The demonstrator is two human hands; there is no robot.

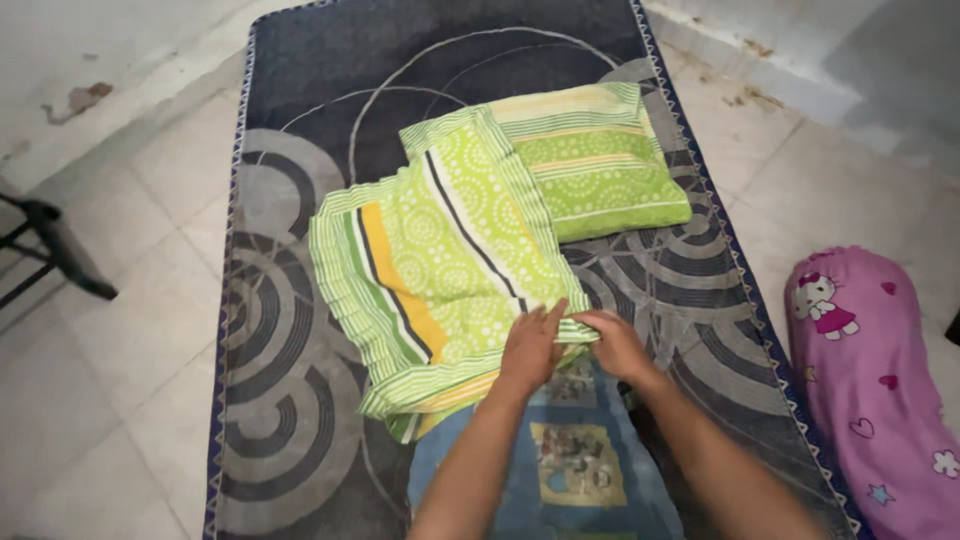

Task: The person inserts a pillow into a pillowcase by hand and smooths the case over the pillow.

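A green patterned pillowcase with yellow and black stripes lies across a dark grey rug. Both my hands meet at its near right edge. My left hand presses flat on the cloth with fingers together. My right hand pinches the frilled hem beside it. Beneath the case, a blue pillow with picture patches sticks out toward me, partly covered by my forearms.
A second green pillow rests behind, further up the rug. A pink cartoon-print bolster lies on the tiled floor at the right. A dark metal furniture leg stands at the left. A wall base runs along the top.
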